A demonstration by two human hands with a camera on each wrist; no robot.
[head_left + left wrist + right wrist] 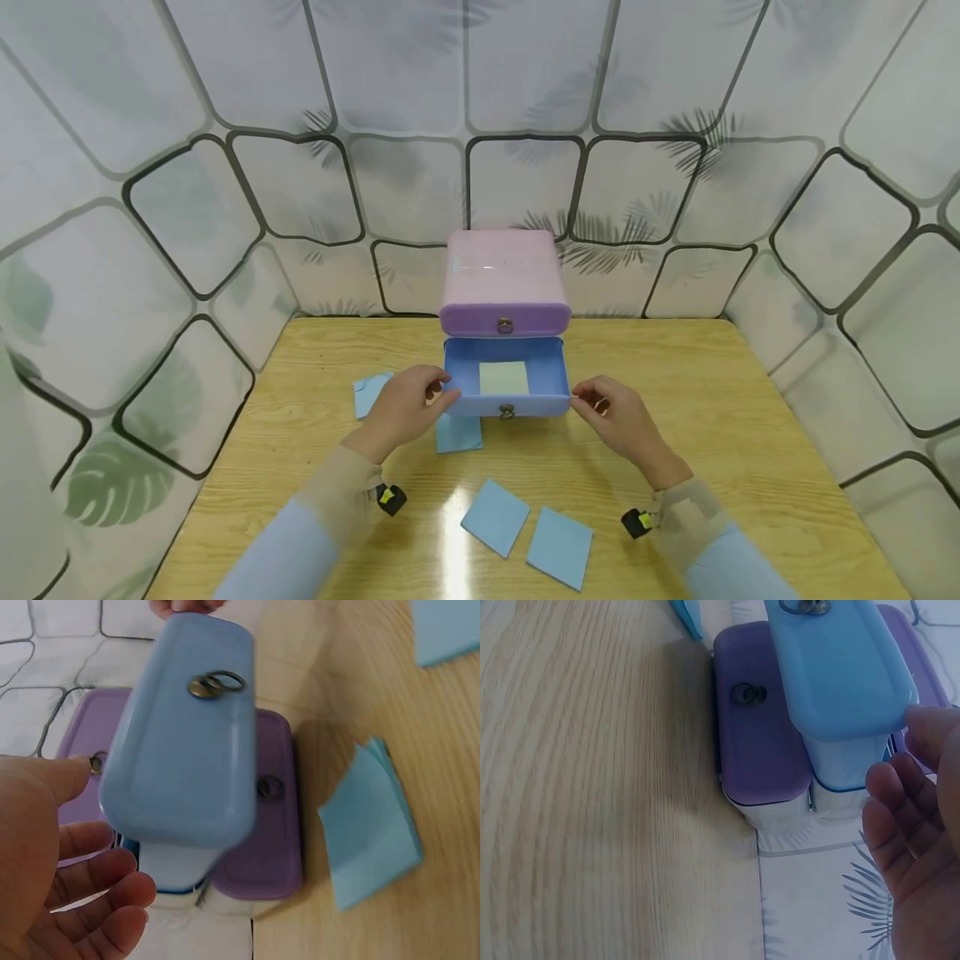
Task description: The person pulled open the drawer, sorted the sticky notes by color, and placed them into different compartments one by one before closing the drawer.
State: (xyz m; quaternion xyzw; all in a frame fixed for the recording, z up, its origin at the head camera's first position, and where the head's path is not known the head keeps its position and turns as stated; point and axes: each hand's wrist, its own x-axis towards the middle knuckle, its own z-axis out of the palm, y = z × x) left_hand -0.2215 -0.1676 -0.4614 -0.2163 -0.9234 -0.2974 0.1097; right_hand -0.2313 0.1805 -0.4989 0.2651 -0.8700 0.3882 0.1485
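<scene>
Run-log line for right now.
blue drawer: open, pale sheet inside; left hand: at left front corner; right hand: at right front corner; upper purple drawer: closed

Worktop (675, 375): pale yellow wood, fine grain running mostly side to side, far corners rounded. Back wall (536, 58) rises behind its far edge; left wall (105, 283) runs along the left edge, right wall (885, 250) along the right. All three covered in whitish sheeting, printed with rounded, irregular cells outlined grey to black. Fern fronds (615, 237) in dark grey above the far edge; a broad green leaf print (120, 479) beyond the left edge. Upper back wall greyer, lower part creamier. Bright glare streak (455, 537) on the near part of the worktop.
</scene>
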